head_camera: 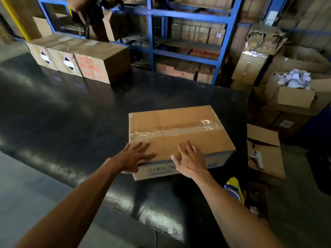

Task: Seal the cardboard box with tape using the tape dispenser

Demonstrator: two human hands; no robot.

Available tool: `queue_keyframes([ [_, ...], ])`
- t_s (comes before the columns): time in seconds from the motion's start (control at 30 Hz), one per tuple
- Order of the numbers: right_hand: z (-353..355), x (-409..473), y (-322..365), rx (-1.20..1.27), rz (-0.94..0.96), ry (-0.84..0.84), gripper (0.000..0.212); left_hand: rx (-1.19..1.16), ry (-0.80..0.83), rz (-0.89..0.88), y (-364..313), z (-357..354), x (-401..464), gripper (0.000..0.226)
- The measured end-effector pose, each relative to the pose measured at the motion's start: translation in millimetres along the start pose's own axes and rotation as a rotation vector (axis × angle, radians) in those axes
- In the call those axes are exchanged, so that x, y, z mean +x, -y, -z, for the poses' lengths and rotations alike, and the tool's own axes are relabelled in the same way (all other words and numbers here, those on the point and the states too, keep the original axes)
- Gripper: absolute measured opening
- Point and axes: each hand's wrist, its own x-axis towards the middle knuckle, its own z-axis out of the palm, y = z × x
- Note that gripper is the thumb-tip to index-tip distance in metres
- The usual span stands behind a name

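A closed brown cardboard box [180, 129] lies on the black table [71, 111], with a strip of clear tape [179, 129] running across its top seam. My left hand [134, 156] grips the box's near left corner, fingers on top and thumb down the side. My right hand [190, 159] rests flat on the near top edge, fingers spread. A yellow and blue object [233, 188], possibly the tape dispenser, sticks out by the table's right edge; I cannot tell for sure.
Three sealed cartons [80, 59] stand in a row at the table's far left. Blue shelving [186, 42] with boxes fills the background, where a person [93, 17] stands. Open cartons [290, 90] are stacked at the right, and a white handheld controller [256, 158] lies on one.
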Motion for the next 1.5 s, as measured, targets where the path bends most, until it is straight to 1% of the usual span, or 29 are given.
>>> queue_keyframes([
  [0.07, 9, -5, -3, -0.04, 0.044, -0.039, 0.076, -0.034, -0.023, 0.115, 11, -1, 2, 0.098],
  [0.1, 12, -6, -9, -0.049, 0.028, -0.046, 0.077, -0.09, -0.034, 0.161, 12, -3, 4, 0.098],
  [0.17, 11, -7, -28, -0.035, -0.09, -0.011, 0.083, -0.217, -0.063, 0.199, 7, -8, 13, 0.088],
  [0.23, 4, -7, -41, -0.045, -0.182, 0.025, 0.088, -0.256, -0.108, 0.214, 4, -12, 23, 0.074],
  [0.27, 0, -7, -43, -0.061, -0.198, 0.028, 0.086, -0.252, -0.125, 0.218, 6, -12, 29, 0.071],
  [0.37, -4, -4, -31, -0.052, -0.243, 0.025, 0.077, -0.159, -0.153, 0.19, 21, -7, 39, 0.07],
  [0.47, -5, -2, -13, -0.031, -0.311, 0.004, 0.073, -0.068, -0.182, 0.173, 31, -3, 49, 0.071],
  [0.67, -7, 7, -1, -0.026, -0.382, -0.001, 0.07, -0.108, -0.21, 0.142, 42, -7, 64, 0.072],
  [1.1, -3, 21, 13, 0.028, -0.486, 0.05, 0.075, -0.153, -0.241, 0.061, 60, -10, 77, 0.074],
  [1.27, -1, 14, 12, 0.067, -0.447, 0.074, 0.08, -0.171, -0.232, 0.049, 60, -10, 76, 0.075],
  [1.33, -4, 3, 11, 0.093, -0.397, 0.033, 0.08, -0.162, -0.237, 0.035, 62, -8, 75, 0.073],
  [1.4, -11, -15, 12, 0.205, -0.357, -0.074, 0.074, -0.161, -0.236, 0.03, 63, -10, 76, 0.071],
  [1.5, -24, -56, 29, 0.552, -0.368, -0.256, 0.063, -0.172, -0.213, 0.042, 62, -4, 74, 0.072],
])
